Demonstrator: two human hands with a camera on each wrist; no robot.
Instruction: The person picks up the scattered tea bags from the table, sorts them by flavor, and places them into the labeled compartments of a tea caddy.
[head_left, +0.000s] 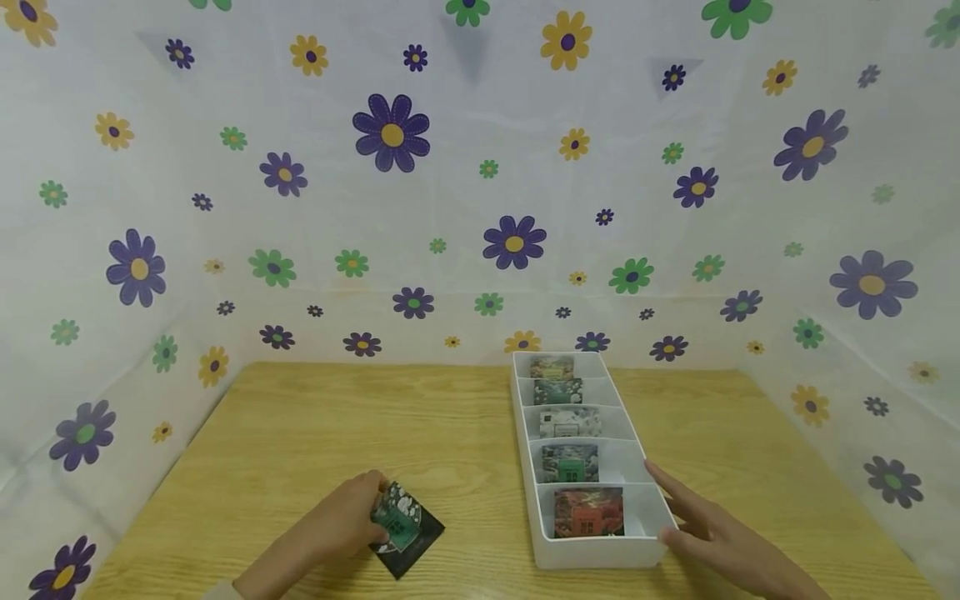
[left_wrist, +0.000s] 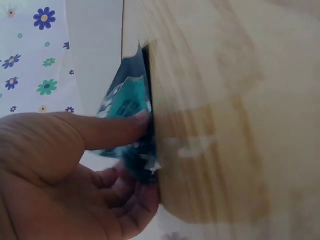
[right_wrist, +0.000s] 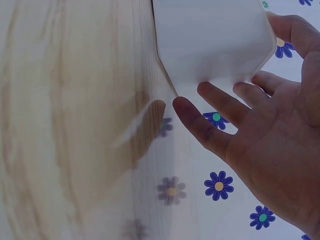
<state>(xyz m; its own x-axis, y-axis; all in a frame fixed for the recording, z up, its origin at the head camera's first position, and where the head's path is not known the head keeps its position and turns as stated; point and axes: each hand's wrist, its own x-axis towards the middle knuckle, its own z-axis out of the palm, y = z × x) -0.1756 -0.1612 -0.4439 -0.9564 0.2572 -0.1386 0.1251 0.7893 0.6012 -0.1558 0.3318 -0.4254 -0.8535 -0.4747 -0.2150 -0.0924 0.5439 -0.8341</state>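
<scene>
My left hand (head_left: 347,518) pinches a dark sachet (head_left: 405,533) with a green label, low over the table at the left front. In the left wrist view the thumb lies across the face of the sachet (left_wrist: 127,100), with the fingers curled behind it. A white divided organizer box (head_left: 596,553) stands at the right, one or more sachets upright in each compartment. My right hand (head_left: 723,533) touches its right side near the front corner, thumb at the corner. The right wrist view has extended, spread fingers (right_wrist: 215,100) against the box wall (right_wrist: 215,40).
The front compartment holds a red sachet (head_left: 588,512), and behind it stands one with a green label (head_left: 570,463). Farther back come a whitish sachet (head_left: 570,422), a dark green one (head_left: 557,391) and a yellowish one (head_left: 552,367). Flower-printed sheeting (head_left: 450,200) encloses the wooden table (head_left: 360,417).
</scene>
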